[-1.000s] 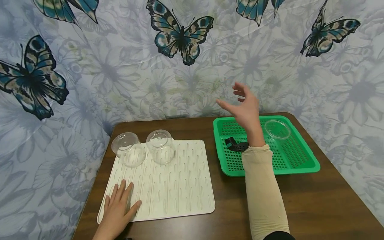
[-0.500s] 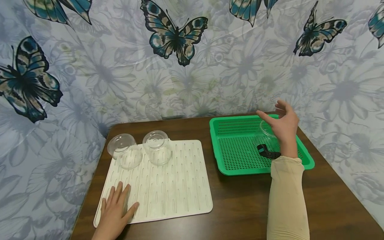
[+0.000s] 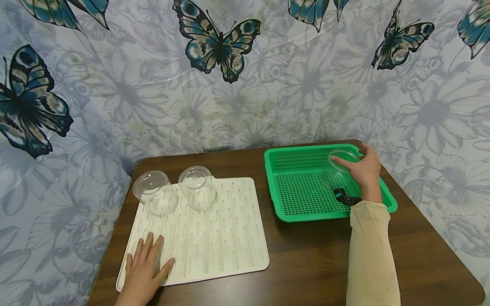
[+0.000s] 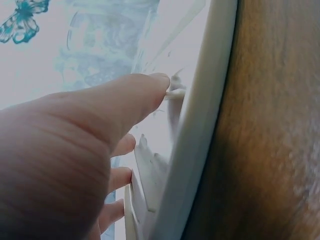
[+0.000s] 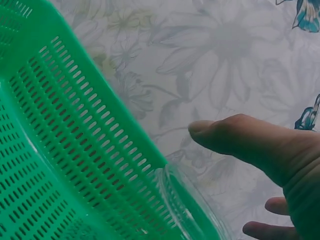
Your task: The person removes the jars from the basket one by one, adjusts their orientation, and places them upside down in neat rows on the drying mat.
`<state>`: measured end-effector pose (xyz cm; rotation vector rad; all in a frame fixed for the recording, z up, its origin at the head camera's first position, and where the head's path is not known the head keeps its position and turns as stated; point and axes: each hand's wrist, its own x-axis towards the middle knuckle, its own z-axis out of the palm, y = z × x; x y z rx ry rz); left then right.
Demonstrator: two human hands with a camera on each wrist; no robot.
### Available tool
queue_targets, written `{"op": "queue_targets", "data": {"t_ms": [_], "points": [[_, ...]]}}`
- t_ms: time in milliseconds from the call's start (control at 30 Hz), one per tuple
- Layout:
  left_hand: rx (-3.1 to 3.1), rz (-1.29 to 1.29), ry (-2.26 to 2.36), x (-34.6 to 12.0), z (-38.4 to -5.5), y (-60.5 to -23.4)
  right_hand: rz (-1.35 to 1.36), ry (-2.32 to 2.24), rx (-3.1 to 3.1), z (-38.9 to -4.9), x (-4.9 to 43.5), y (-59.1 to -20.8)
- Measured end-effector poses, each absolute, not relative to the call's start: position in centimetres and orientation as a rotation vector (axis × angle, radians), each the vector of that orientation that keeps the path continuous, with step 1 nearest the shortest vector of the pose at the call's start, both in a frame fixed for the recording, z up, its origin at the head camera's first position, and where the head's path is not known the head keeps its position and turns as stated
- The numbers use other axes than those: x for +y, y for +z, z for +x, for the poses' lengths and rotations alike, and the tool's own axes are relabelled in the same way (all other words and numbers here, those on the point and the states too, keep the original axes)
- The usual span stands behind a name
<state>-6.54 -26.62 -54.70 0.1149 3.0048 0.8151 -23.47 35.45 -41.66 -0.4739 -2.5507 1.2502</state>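
Observation:
My left hand [image 3: 142, 268] rests with straight, spread fingers on the near left corner of a white ribbed mat [image 3: 229, 238]. In the left wrist view its thumb [image 4: 135, 97] lies along the mat's raised edge. Over the right end of the green basket [image 3: 279, 217], my right hand [image 3: 365, 172] reaches around a clear, round bowl [image 3: 334, 174] inside. The right wrist view has the thumb [image 5: 220, 131] stretched out above the bowl's rim [image 5: 175, 200], with a gap between them. Two more clear bowls [image 3: 153, 191] stand side by side at the mat's far left.
The mat and the basket sit on a brown wooden table [image 3: 306, 263]. A cloth [image 3: 237, 110] printed with butterflies and flowers hangs right behind the table's far edge. A black wrist camera [image 3: 347, 198] sticks out from the right wrist over the basket.
My right hand has moved right and down from above the basket's middle to the bowl at its right end. The left hand stays on the mat; the head view has shifted slightly.

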Motion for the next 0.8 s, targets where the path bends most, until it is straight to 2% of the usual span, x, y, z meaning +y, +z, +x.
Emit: {"op": "queue_targets", "data": {"t_ms": [800], "points": [[3.034, 0.117, 0.824, -26.6, -6.5, -54.6, -0.644, 1.273, -2.914, -23.8, 36.7, -42.7]]}}
